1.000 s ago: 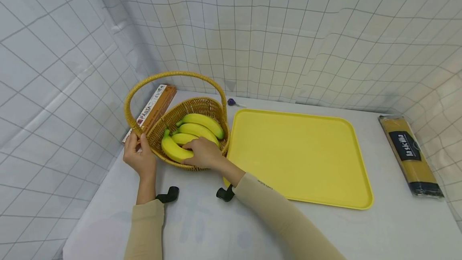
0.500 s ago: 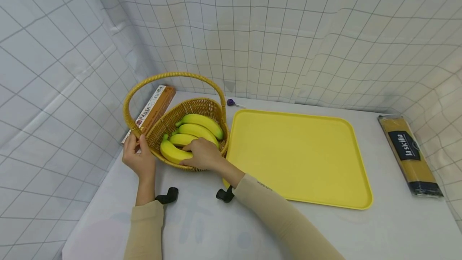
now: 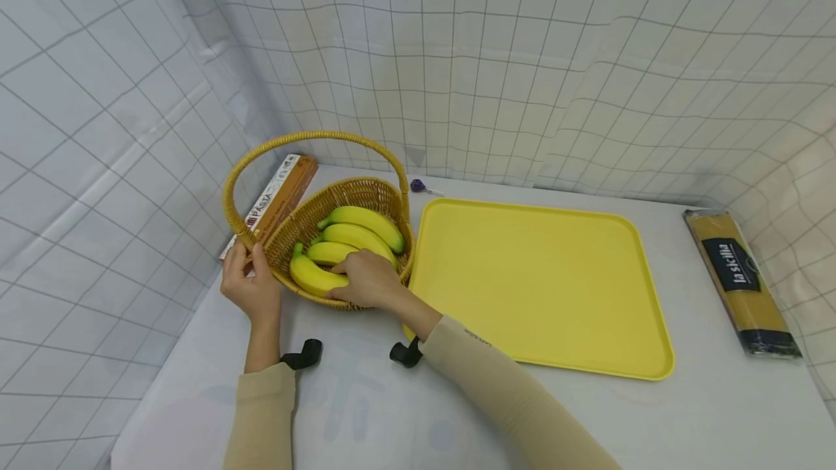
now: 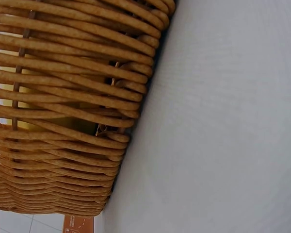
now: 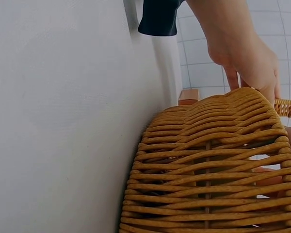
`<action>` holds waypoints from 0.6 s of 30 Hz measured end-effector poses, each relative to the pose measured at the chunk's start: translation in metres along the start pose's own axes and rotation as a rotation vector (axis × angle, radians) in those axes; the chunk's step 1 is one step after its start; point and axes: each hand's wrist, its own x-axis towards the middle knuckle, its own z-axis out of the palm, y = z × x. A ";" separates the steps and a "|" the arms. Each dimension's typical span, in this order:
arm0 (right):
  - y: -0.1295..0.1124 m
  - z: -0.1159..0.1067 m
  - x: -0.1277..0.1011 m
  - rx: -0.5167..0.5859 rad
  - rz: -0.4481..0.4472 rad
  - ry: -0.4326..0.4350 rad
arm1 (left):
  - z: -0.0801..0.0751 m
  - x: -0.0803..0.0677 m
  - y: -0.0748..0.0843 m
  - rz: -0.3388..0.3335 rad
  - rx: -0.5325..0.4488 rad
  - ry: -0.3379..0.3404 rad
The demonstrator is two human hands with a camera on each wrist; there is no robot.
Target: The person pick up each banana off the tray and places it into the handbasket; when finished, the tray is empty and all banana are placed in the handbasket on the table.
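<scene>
A woven basket (image 3: 303,227) with a tall arched handle stands at the left of the table and holds several yellow bananas (image 3: 359,238). At its left side my left hand (image 3: 251,285) pinches the foot of the handle between thumb and fingers; the right wrist view also catches this left hand (image 5: 247,58) at the rim. My right hand (image 3: 369,278) reaches over the front rim and grips the nearest banana (image 3: 313,275), thumb in front and fingers behind. Its fingertips are partly hidden inside the basket. From the left wrist, the basket's woven wall (image 4: 63,107) fills much of the view.
A yellow tray (image 3: 535,274) lies right of the basket. Behind the basket leans a pasta box (image 3: 281,194). A purple lollipop (image 3: 418,186) lies at the back, and a packet of spaghetti (image 3: 741,281) at the far right. Gridded white curtains enclose the table.
The nearest banana has shifted slightly left and toward the front rim in my right hand. Both hands otherwise stay almost still.
</scene>
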 end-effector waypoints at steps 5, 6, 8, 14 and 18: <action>0.003 0.000 0.000 -0.010 -0.033 0.033 | 0.001 0.000 0.001 -0.001 0.016 0.001; 0.004 0.001 0.000 -0.009 -0.042 0.046 | 0.001 0.001 0.001 -0.002 0.021 0.001; 0.005 0.000 0.000 0.005 -0.051 0.067 | 0.001 0.002 -0.001 -0.002 0.031 -0.001; 0.009 -0.011 -0.009 0.203 -0.023 0.107 | 0.001 0.005 -0.030 -0.020 0.069 -0.023; 0.013 -0.026 -0.023 0.291 -0.010 0.159 | 0.000 0.007 -0.038 -0.010 0.136 -0.044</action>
